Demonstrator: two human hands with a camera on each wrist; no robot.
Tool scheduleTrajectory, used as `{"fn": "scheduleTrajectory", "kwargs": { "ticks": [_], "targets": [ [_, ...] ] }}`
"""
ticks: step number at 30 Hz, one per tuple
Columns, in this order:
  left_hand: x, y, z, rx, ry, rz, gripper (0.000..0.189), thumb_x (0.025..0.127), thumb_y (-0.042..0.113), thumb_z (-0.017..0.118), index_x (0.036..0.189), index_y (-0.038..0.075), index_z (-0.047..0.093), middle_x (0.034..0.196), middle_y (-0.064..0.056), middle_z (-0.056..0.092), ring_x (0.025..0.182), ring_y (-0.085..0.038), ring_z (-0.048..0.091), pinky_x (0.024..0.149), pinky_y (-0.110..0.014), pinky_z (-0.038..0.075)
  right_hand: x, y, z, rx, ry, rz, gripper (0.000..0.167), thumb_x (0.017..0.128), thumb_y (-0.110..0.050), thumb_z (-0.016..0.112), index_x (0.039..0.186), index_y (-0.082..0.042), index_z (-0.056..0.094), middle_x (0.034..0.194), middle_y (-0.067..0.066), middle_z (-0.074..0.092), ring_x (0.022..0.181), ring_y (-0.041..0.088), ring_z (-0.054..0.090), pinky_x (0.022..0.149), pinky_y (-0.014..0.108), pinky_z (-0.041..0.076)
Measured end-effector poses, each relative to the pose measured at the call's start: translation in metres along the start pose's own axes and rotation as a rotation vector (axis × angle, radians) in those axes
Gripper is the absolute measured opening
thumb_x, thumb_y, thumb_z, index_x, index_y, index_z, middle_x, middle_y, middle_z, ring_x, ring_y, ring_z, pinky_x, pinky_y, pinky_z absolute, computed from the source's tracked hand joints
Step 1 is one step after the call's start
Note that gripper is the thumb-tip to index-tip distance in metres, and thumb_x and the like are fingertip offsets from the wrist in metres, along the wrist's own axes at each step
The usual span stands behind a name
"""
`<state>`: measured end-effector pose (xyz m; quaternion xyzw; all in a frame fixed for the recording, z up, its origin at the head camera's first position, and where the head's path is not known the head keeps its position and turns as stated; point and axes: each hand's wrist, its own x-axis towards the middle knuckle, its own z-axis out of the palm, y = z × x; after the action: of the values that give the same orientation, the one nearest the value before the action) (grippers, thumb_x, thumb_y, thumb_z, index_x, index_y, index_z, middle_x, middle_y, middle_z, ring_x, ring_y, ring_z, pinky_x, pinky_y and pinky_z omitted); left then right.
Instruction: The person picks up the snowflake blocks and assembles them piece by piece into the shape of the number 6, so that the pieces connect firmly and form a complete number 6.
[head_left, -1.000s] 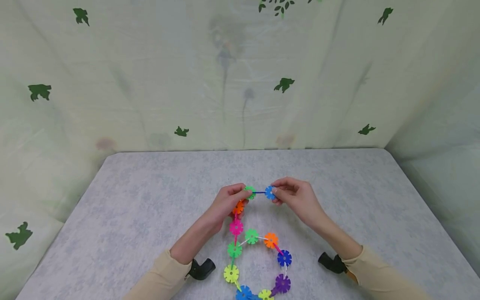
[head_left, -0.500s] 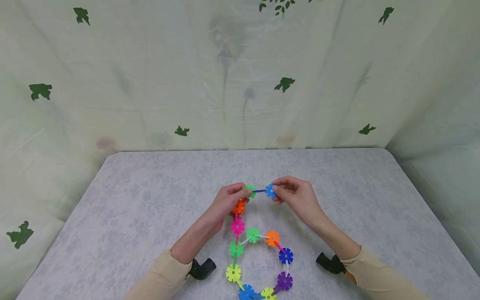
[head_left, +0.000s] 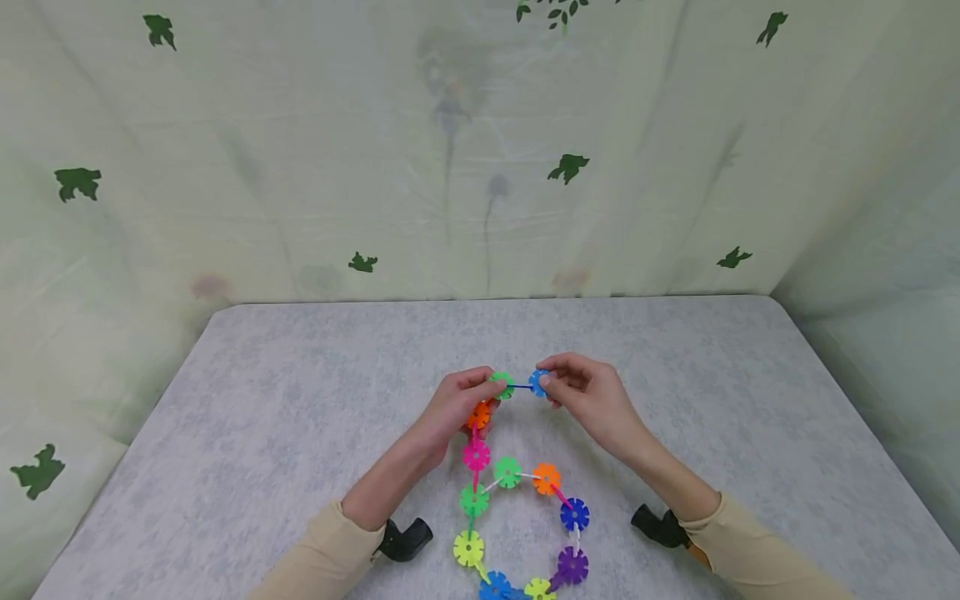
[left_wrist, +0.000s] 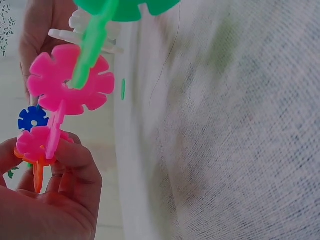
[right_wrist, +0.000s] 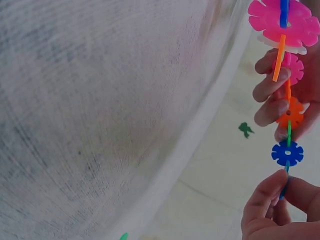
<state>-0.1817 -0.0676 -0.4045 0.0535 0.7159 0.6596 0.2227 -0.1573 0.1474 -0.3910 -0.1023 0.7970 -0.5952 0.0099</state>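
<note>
In the head view, my left hand [head_left: 450,407] pinches a green notched plastic disc [head_left: 502,385] at the far end of a chain of interlocking snowflake discs. My right hand [head_left: 596,400] pinches a light blue disc [head_left: 537,382] between thumb and fingers. Between them a dark blue disc [head_left: 521,386], seen edge-on, links the green and light blue ones. An orange disc [head_left: 478,415] lies against the left fingers, with a pink disc [head_left: 476,455] below it. The left wrist view shows the left fingers around a pink disc [left_wrist: 34,144] and an orange disc [left_wrist: 38,176].
Closer to the body, the chain joins a ring of discs, among them a yellow disc [head_left: 468,548] and a purple disc [head_left: 573,565]; its near side leaves the frame. The grey table [head_left: 300,375] meets a pale curtain [head_left: 300,167] at the back.
The ring of discs has shifted slightly right. My right hand has come slightly left with the light blue disc. Both hands keep their grip.
</note>
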Motion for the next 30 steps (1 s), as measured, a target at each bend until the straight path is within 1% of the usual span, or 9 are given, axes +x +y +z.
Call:
{"fn": "scheduleTrajectory", "kwargs": {
  "ticks": [1,4,7,9,13,17,21,25,30],
  "targets": [
    [0.0,0.0,0.0,-0.004,0.001,0.001,0.031,0.098,0.027,0.061,0.094,-0.004,0.056,0.072,-0.008,0.051,0.047,-0.018,0.046,0.044,-0.025,0.038,0.0,0.0,0.0,-0.008,-0.002,0.003,0.019,0.097,-0.003,0.061,0.114,0.002,0.065,0.085,0.015,0.064,0.076,0.037,0.061,0.067,0.03,0.053],
    [0.0,-0.002,0.001,-0.015,0.006,0.0,0.03,0.098,0.026,0.061,0.093,-0.003,0.057,0.069,-0.003,0.051,0.047,-0.017,0.046,0.044,-0.025,0.038,0.004,0.015,-0.001,0.002,-0.022,-0.008,0.021,0.097,-0.01,0.063,0.117,-0.001,0.066,0.088,0.015,0.064,0.076,0.031,0.061,0.068,0.034,0.054],
    [0.0,-0.002,0.001,-0.024,0.007,-0.005,0.028,0.098,0.026,0.06,0.092,-0.002,0.058,0.07,-0.004,0.05,0.047,-0.017,0.046,0.044,-0.025,0.038,0.004,0.019,-0.003,0.004,-0.047,-0.022,0.023,0.098,-0.014,0.064,0.117,-0.002,0.066,0.09,0.018,0.064,0.075,0.025,0.06,0.069,0.037,0.054],
    [0.0,-0.003,0.001,-0.027,0.009,-0.008,0.027,0.098,0.026,0.06,0.091,0.0,0.058,0.07,-0.005,0.05,0.047,-0.017,0.046,0.045,-0.025,0.038,0.004,0.02,-0.004,0.007,-0.059,-0.025,0.024,0.098,-0.015,0.063,0.117,-0.001,0.066,0.089,0.017,0.064,0.075,0.025,0.06,0.07,0.039,0.054],
    [0.0,-0.003,0.002,-0.033,0.021,-0.007,0.028,0.098,0.027,0.061,0.089,0.001,0.058,0.069,-0.005,0.05,0.047,-0.017,0.045,0.045,-0.024,0.038,0.003,0.019,-0.003,0.045,-0.047,0.005,0.022,0.097,-0.013,0.064,0.115,-0.002,0.066,0.09,0.014,0.066,0.079,0.034,0.063,0.073,0.041,0.056],
    [-0.001,-0.001,0.003,-0.034,0.041,0.001,0.03,0.098,0.028,0.061,0.085,0.001,0.056,0.067,-0.003,0.048,0.047,-0.017,0.046,0.044,-0.025,0.037,0.001,0.016,0.003,0.16,-0.015,0.055,0.019,0.095,-0.007,0.065,0.112,0.001,0.065,0.092,0.016,0.067,0.085,0.045,0.065,0.075,0.041,0.057],
    [-0.001,0.0,0.004,-0.038,0.049,-0.002,0.029,0.098,0.027,0.061,0.084,0.002,0.055,0.068,-0.002,0.048,0.047,-0.017,0.045,0.045,-0.025,0.037,-0.001,0.014,0.008,0.243,-0.013,0.088,0.019,0.095,-0.003,0.063,0.112,0.006,0.062,0.091,0.02,0.066,0.085,0.048,0.065,0.077,0.042,0.057],
    [0.0,0.0,0.004,-0.032,0.044,-0.009,0.026,0.098,0.024,0.06,0.082,0.004,0.055,0.069,-0.003,0.048,0.047,-0.017,0.045,0.045,-0.025,0.037,-0.002,0.013,0.009,0.242,-0.006,0.097,0.018,0.096,-0.002,0.062,0.112,0.006,0.062,0.092,0.019,0.066,0.085,0.049,0.065,0.075,0.039,0.058],
    [0.0,-0.001,0.003,-0.016,0.029,-0.012,0.024,0.098,0.024,0.059,0.084,0.004,0.055,0.072,-0.006,0.05,0.047,-0.017,0.047,0.044,-0.025,0.038,0.001,0.016,0.009,0.205,-0.022,0.065,0.017,0.096,-0.003,0.062,0.111,0.005,0.063,0.092,0.018,0.068,0.084,0.047,0.065,0.073,0.036,0.058]
  ]
}}
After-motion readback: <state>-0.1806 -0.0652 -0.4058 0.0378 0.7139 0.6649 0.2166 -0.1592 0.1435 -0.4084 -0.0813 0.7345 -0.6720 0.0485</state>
